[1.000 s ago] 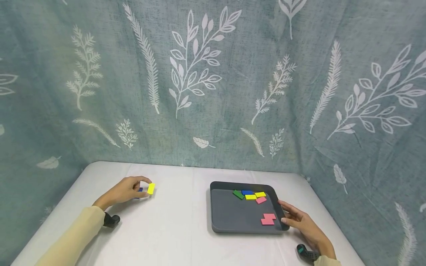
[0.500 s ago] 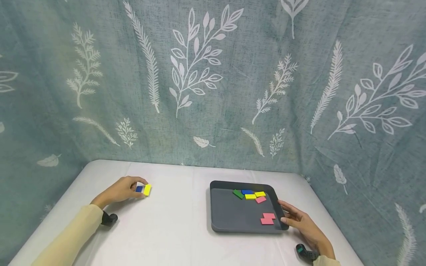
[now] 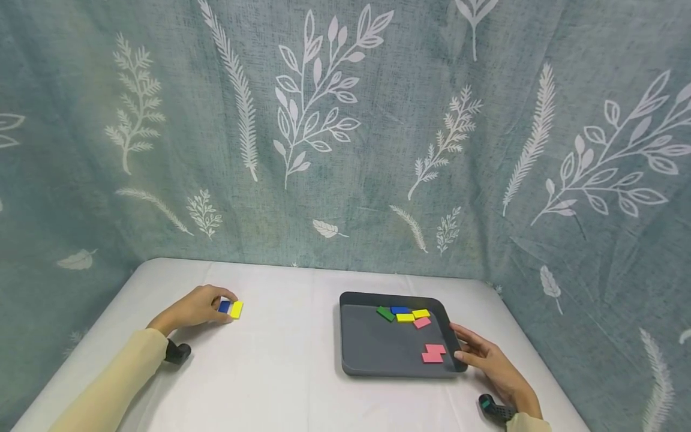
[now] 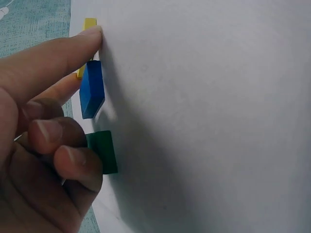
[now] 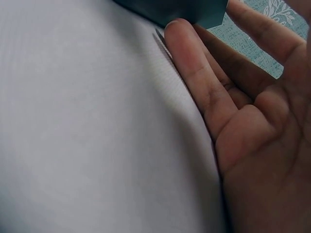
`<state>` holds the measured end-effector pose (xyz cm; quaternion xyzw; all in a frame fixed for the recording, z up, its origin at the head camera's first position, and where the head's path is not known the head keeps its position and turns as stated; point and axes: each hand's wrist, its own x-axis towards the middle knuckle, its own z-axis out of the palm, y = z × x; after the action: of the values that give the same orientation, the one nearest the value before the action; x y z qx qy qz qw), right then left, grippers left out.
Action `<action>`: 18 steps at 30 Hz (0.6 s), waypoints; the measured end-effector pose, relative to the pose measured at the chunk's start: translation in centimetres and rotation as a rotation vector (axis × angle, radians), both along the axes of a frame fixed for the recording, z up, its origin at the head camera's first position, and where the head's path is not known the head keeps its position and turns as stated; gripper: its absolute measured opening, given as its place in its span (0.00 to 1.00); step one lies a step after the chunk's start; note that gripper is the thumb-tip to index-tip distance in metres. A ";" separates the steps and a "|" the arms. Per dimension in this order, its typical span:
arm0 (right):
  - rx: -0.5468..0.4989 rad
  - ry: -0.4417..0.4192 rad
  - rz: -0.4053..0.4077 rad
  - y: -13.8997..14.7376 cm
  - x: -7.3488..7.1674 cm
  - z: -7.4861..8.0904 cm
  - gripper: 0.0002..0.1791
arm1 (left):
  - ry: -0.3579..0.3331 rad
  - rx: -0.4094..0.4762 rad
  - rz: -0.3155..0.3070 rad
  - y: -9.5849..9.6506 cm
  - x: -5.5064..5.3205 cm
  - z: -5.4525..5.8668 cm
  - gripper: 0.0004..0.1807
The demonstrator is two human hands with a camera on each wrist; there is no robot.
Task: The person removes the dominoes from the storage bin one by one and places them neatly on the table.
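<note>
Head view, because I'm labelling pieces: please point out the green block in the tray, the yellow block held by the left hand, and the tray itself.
Green block [image 3: 385, 314]: head view, middle of its upper face.
Yellow block [image 3: 236, 310]: head view, its visible broad face.
Tray [image 3: 372, 345]: head view, bare floor.

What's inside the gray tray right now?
Gray tray holds one green block, one blue block, two yellow blocks and three pink blocks. Whatever lies directly beneath those blocks is covered, so can't say.
</note>
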<state>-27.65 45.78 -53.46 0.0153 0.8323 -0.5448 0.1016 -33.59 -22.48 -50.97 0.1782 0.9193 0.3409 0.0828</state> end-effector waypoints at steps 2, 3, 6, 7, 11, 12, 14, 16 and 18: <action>-0.003 -0.001 0.003 0.0 -0.1 0.0 0.44 | -0.002 -0.004 -0.002 0.1 0.0 0.2 0.26; -0.006 -0.001 0.005 0.0 -0.1 0.0 0.44 | -0.006 -0.003 0.001 0.1 0.1 0.2 0.26; -0.013 0.000 0.011 0.1 -0.1 0.0 0.43 | -0.007 -0.003 0.004 0.2 0.2 0.4 0.26; -0.014 0.001 0.012 0.1 -0.1 0.0 0.43 | -0.006 -0.005 0.005 0.3 0.2 0.4 0.26; -0.013 0.007 0.016 0.3 -0.1 -0.1 0.43 | 0.017 -0.022 0.002 0.5 0.3 0.6 0.28; -0.014 0.011 0.017 0.3 -0.1 -0.1 0.43 | 0.026 -0.025 0.000 0.6 0.3 0.6 0.29; -0.017 0.018 0.020 0.4 -0.1 -0.2 0.43 | 0.040 -0.026 -0.005 0.8 0.2 0.7 0.30; -0.020 0.025 0.026 0.5 -0.1 -0.3 0.43 | 0.049 -0.021 -0.014 1.0 0.1 0.8 0.30; -0.021 0.028 0.028 0.5 -0.1 -0.4 0.43 | 0.049 -0.008 -0.021 1.4 0.0 1.0 0.29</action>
<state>-27.75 46.26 -53.88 -0.0054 0.8279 -0.5523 0.0977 -33.59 -21.10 -49.99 0.1959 0.9205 0.3318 0.0647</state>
